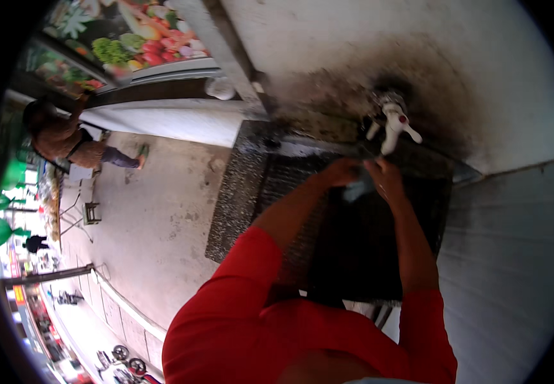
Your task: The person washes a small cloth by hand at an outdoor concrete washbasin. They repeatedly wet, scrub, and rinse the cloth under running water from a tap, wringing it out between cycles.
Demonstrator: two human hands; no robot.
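Both my hands are raised over a dark stone sink (353,249), just under the spout of a white tap (394,125) on the stained wall. My left hand (343,172) and my right hand (383,178) are close together and grip a thin, pale, translucent piece of material (359,188), blurred, that hangs between them. Whether water is running cannot be told. A ribbed stone drainboard (281,192) lies to the left of the dark basin.
A tiled wall (507,249) rises close on the right. At the left, a person (70,141) stands by a table of goods, with a small stool (91,213) nearby. Vegetable pictures (147,43) cover the panels above. Motorbikes (128,362) stand outside.
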